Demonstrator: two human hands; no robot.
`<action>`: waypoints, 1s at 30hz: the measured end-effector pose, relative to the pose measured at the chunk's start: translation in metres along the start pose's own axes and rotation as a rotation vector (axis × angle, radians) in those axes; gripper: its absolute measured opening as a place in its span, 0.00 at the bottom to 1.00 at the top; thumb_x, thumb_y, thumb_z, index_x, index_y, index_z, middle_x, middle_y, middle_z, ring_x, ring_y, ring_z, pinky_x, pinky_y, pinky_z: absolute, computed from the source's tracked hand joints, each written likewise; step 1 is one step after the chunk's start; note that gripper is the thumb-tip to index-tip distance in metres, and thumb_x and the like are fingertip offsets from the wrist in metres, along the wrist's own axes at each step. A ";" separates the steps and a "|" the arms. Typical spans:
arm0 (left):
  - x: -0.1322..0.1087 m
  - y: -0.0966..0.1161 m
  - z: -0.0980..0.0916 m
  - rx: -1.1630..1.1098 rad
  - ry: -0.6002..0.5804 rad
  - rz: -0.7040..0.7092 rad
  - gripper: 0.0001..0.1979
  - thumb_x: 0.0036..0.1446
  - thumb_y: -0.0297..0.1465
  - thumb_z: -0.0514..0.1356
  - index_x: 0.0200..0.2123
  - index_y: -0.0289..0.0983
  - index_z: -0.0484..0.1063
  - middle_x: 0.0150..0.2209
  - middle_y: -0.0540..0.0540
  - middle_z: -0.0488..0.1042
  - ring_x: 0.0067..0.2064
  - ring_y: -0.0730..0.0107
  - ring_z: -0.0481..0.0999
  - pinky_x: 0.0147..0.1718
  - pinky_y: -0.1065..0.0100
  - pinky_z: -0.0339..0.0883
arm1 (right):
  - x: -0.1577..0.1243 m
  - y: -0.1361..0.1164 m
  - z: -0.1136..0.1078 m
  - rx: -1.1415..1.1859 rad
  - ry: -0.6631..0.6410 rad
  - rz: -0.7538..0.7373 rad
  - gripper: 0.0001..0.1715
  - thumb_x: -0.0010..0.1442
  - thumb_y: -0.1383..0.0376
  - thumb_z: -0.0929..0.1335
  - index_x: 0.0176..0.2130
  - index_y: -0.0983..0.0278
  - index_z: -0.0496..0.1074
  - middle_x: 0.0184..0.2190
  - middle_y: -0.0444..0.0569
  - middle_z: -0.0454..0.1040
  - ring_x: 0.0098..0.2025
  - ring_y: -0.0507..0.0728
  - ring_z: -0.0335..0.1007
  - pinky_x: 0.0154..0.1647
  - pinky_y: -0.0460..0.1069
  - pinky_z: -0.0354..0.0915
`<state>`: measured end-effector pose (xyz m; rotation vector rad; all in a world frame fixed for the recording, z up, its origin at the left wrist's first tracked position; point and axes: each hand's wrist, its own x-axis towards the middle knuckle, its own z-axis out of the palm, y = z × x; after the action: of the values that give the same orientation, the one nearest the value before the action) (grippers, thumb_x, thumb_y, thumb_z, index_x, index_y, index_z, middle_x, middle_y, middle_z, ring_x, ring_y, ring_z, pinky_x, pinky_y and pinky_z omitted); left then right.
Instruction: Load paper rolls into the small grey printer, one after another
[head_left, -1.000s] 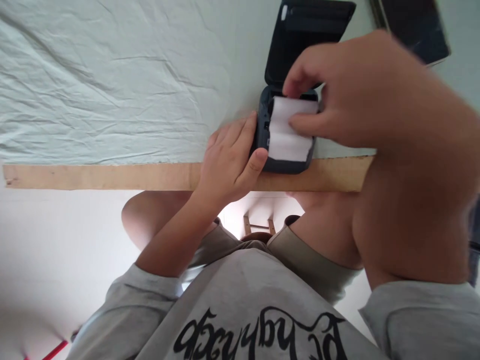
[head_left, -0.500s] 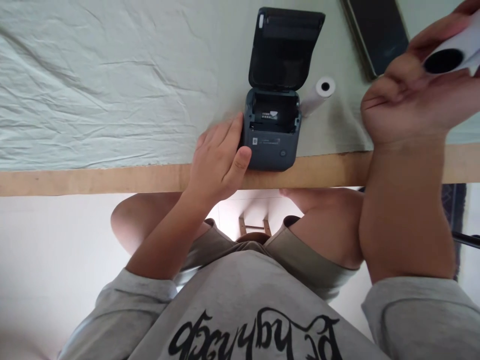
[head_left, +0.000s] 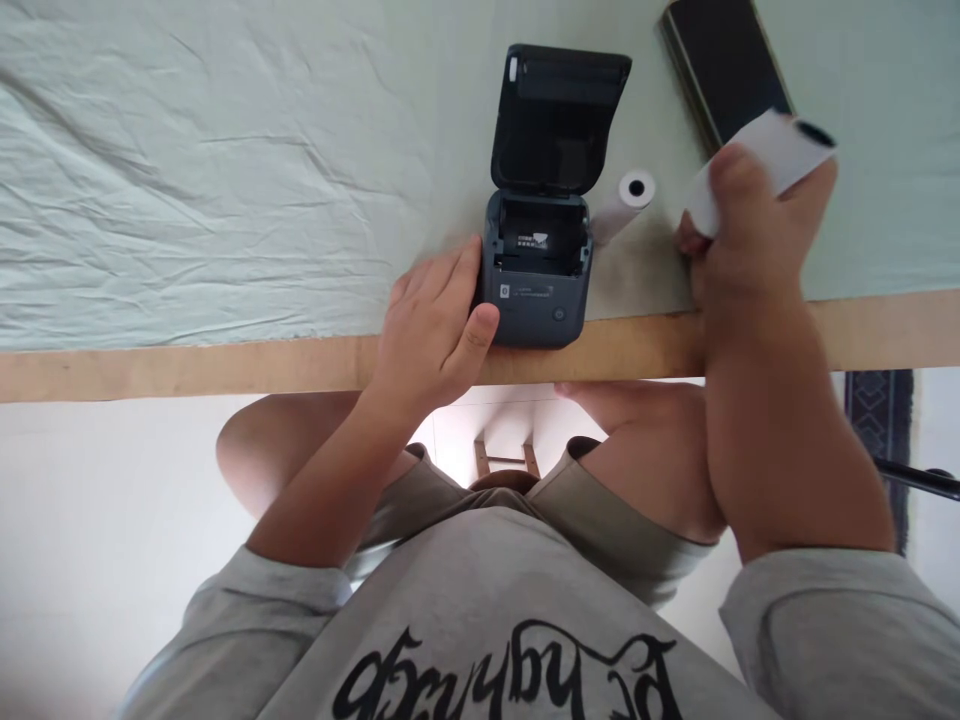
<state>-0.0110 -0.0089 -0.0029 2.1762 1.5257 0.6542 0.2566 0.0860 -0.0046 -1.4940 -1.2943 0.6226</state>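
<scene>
A small dark label printer [head_left: 529,325] stands near the table's front edge with its lid [head_left: 555,120] raised. Inside, the paper bay shows a white label and no roll. My left hand [head_left: 435,320] lies along the printer's left side, fingers stretched out and thumb against its front corner, not wrapped round it. My right hand [head_left: 757,230], slightly blurred, is closed around a white paper roll [head_left: 780,150] with a dark core end, held tilted above the cloth on the right. A thinner white paper roll [head_left: 619,210] sits close beside the printer's right side.
A dark phone-like slab [head_left: 731,70] lies at the back right, partly behind the held roll. Pale green cloth [head_left: 225,180] covers the table, with a bare wooden edge [head_left: 187,368] in front. My knees are below, and a patterned dark mat [head_left: 877,410] shows on the floor at right.
My right hand has swung left and turned over with the paper roll, from the far right toward the printer. My left hand stays against the printer, and the view has shifted slightly.
</scene>
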 end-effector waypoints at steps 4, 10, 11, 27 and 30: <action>0.000 0.000 0.000 0.018 0.000 0.009 0.50 0.67 0.59 0.25 0.68 0.29 0.62 0.58 0.30 0.74 0.58 0.44 0.74 0.56 0.50 0.64 | -0.008 -0.004 -0.003 -0.227 -0.035 -0.163 0.19 0.45 0.57 0.71 0.29 0.57 0.58 0.25 0.40 0.58 0.30 0.53 0.55 0.36 0.52 0.56; 0.000 0.001 -0.001 0.009 -0.016 -0.005 0.47 0.67 0.59 0.27 0.69 0.33 0.60 0.59 0.31 0.73 0.60 0.45 0.73 0.58 0.51 0.63 | -0.009 -0.012 -0.009 -0.401 -0.039 -0.174 0.18 0.47 0.66 0.71 0.38 0.58 0.63 0.34 0.44 0.72 0.33 0.53 0.65 0.32 0.49 0.60; 0.000 0.001 -0.001 0.012 -0.013 -0.007 0.47 0.67 0.59 0.27 0.69 0.33 0.61 0.59 0.31 0.73 0.60 0.45 0.73 0.58 0.51 0.63 | -0.009 -0.011 -0.010 -0.412 -0.057 -0.174 0.19 0.48 0.68 0.71 0.40 0.58 0.64 0.36 0.44 0.75 0.34 0.53 0.68 0.32 0.48 0.60; 0.000 0.000 -0.001 -0.006 -0.017 0.003 0.43 0.68 0.58 0.29 0.70 0.39 0.59 0.62 0.34 0.72 0.61 0.46 0.72 0.59 0.50 0.62 | -0.036 -0.037 -0.007 -0.358 -0.155 -0.368 0.25 0.52 0.73 0.67 0.51 0.63 0.69 0.49 0.49 0.76 0.22 0.46 0.54 0.28 0.48 0.59; 0.000 0.000 -0.002 -0.001 -0.020 0.005 0.45 0.68 0.58 0.28 0.70 0.35 0.59 0.61 0.32 0.72 0.61 0.44 0.72 0.58 0.48 0.63 | -0.040 -0.038 0.001 -0.459 -0.274 -0.259 0.30 0.53 0.72 0.68 0.56 0.60 0.67 0.54 0.51 0.77 0.22 0.46 0.58 0.34 0.49 0.66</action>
<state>-0.0120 -0.0086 -0.0014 2.1800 1.5094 0.6328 0.2283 0.0453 0.0204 -1.5993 -1.9049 0.3816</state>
